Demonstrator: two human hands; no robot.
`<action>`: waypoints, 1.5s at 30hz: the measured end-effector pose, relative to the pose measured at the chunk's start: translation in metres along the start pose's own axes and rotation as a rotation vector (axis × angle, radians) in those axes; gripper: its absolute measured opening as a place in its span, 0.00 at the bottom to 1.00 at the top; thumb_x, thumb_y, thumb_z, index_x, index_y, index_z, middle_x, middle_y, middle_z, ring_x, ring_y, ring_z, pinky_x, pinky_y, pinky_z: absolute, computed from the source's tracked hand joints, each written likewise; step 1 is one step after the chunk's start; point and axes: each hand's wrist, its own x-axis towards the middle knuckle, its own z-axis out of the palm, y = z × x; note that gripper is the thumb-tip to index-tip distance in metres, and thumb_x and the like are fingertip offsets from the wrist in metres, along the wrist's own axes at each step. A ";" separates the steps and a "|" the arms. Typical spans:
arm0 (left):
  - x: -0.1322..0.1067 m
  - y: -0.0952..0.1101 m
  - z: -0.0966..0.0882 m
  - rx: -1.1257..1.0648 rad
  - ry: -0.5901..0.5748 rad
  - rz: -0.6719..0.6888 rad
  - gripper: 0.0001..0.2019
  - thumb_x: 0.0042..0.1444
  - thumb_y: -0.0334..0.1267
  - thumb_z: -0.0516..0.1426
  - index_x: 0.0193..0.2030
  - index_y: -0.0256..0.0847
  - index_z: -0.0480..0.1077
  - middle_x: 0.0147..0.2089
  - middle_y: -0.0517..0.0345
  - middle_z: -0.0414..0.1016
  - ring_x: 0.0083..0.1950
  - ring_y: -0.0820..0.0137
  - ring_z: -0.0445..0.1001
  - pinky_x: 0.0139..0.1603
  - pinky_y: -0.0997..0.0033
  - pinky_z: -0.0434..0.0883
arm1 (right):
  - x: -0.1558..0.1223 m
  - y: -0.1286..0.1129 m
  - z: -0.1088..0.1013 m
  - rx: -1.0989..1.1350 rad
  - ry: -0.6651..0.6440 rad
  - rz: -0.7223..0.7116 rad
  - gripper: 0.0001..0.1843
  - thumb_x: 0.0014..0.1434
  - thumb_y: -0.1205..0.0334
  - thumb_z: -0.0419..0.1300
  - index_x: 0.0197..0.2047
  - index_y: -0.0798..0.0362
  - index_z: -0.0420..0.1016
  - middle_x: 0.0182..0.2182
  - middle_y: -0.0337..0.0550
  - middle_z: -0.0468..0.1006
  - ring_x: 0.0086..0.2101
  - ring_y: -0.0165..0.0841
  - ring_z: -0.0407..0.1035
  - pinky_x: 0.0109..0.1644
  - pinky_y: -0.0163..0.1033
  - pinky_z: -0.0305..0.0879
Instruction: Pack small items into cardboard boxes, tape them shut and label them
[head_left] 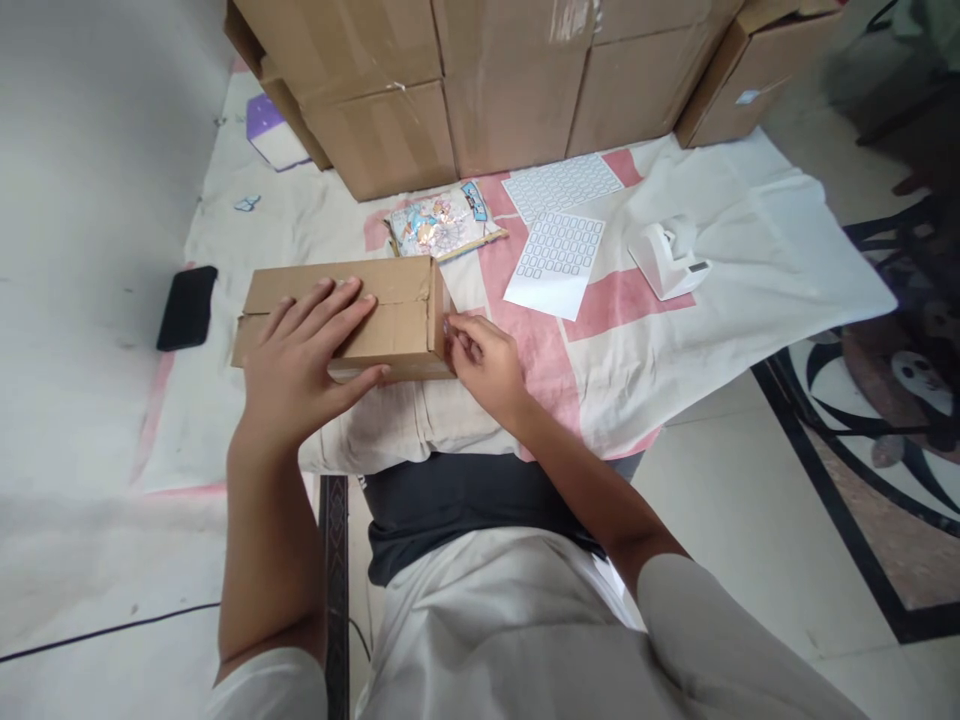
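Observation:
A closed brown cardboard box [401,285] lies lengthwise near the table's front edge, its top flaps meeting along a middle seam. My left hand [304,345] rests on top of it with fingers spread and the thumb along the front edge. At the box's right end, my right hand [480,355] has thumb and fingers pinched together against the end face. Whatever is between those fingertips is too small to make out. Behind the box is a shiny printed packet [442,222]. To the right lie a white label sheet [559,260] and a second label sheet [566,185].
Large cardboard boxes [510,110] stand stacked along the back. A white tape dispenser [667,262] sits at the right. A black phone [187,308] lies at the left, with a purple and white box [276,135] behind. A pink and white cloth [622,370] covers the table.

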 end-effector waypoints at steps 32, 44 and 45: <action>-0.024 0.059 0.052 -0.021 0.414 0.522 0.23 0.67 0.35 0.60 0.69 0.47 0.69 0.66 0.51 0.79 0.69 0.58 0.77 0.71 0.55 0.67 | -0.117 -0.029 -0.185 -0.254 -0.062 -0.033 0.59 0.45 0.47 0.78 0.75 0.40 0.54 0.67 0.56 0.64 0.66 0.56 0.67 0.56 0.52 0.78; -0.047 0.006 0.128 -0.221 0.310 0.332 0.19 0.71 0.42 0.56 0.66 0.46 0.70 0.63 0.48 0.81 0.61 0.58 0.81 0.57 0.58 0.78 | -0.177 -0.059 -0.360 -0.792 1.070 0.184 0.62 0.38 0.37 0.80 0.72 0.40 0.61 0.66 0.66 0.66 0.58 0.60 0.72 0.46 0.60 0.77; -0.048 0.006 0.131 -0.226 0.301 0.322 0.19 0.71 0.42 0.57 0.66 0.46 0.70 0.63 0.48 0.81 0.60 0.58 0.82 0.56 0.59 0.78 | -0.171 -0.048 -0.362 -0.794 1.087 0.221 0.62 0.37 0.38 0.80 0.72 0.40 0.61 0.66 0.66 0.65 0.57 0.60 0.72 0.43 0.59 0.77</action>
